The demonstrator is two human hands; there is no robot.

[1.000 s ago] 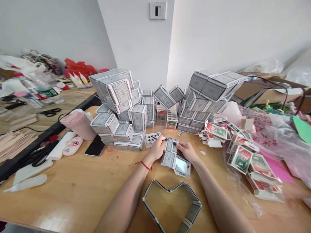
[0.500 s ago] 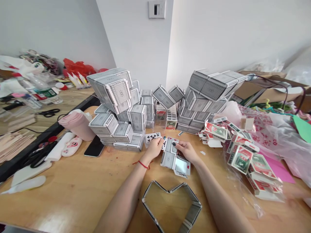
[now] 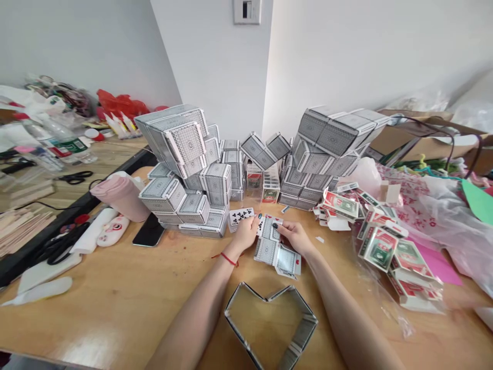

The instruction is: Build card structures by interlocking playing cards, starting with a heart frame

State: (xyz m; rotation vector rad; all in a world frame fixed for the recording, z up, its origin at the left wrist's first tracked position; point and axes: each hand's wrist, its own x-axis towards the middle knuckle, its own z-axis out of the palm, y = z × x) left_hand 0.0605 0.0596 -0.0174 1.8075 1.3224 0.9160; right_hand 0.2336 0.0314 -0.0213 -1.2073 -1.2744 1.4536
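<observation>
Several playing cards (image 3: 266,250) with grey patterned backs are joined in a small folded piece between my hands. My left hand (image 3: 246,235) pinches a card at its upper left edge. On the upper right, my right hand (image 3: 293,235) grips the same cards, thumb on top. A face-up clubs card (image 3: 239,216) lies just beyond my left hand. Between my forearms stands a heart-shaped frame (image 3: 250,339) built of folded cards. Behind the hands rise stacked card boxes on the left (image 3: 192,203) and on the right (image 3: 314,164).
To the right lie opened red and green card packs (image 3: 381,246) near plastic bags (image 3: 435,205). A phone (image 3: 148,231), a pink cup (image 3: 120,195), black scissors (image 3: 63,241) and a glue bottle (image 3: 42,290) sit on the left. Water bottles (image 3: 71,141) stand farther back.
The view has shifted slightly. Both hands stay on the folded cards in nearly the same pose, and nothing has been let go.
</observation>
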